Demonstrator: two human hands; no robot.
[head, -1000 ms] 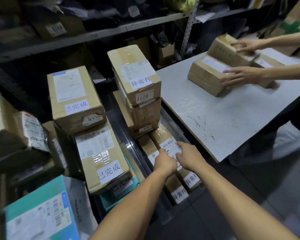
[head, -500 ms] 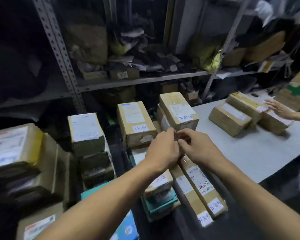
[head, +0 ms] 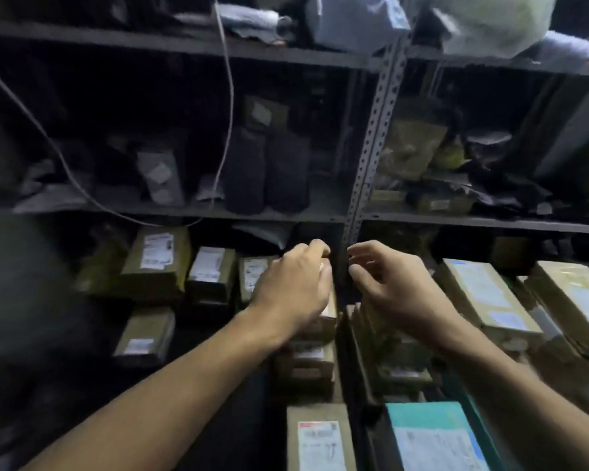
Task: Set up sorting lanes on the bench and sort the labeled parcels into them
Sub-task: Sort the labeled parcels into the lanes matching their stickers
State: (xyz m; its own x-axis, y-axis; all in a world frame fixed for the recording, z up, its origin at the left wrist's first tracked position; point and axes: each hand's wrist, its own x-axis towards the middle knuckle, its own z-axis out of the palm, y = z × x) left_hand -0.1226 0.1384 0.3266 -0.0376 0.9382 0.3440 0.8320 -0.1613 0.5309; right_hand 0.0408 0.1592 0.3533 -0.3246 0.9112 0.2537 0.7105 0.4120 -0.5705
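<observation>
My left hand (head: 293, 287) and my right hand (head: 391, 287) hover side by side in front of dark metal shelving, a narrow gap between them. The left hand's fingers are curled in with nothing visible in them. The right hand's fingers are loosely bent and hold nothing. Below and around them lie several brown labeled parcels: one at the left (head: 157, 260), a stack under my left hand (head: 312, 362), one at the bottom centre (head: 320, 436), two long ones at the right (head: 483, 297). A teal parcel (head: 436, 436) lies at the bottom right. The picture is blurred.
A perforated shelf post (head: 371, 147) rises straight behind the hands. Dark bags and packets fill the shelves (head: 184, 212) above. A thin cable (head: 230, 96) hangs at the left centre. The bench is out of view.
The view has swung up and left from the bench to the shelving. My hands have risen off the low parcels and moved slightly apart. The other person's hands are out of view.
</observation>
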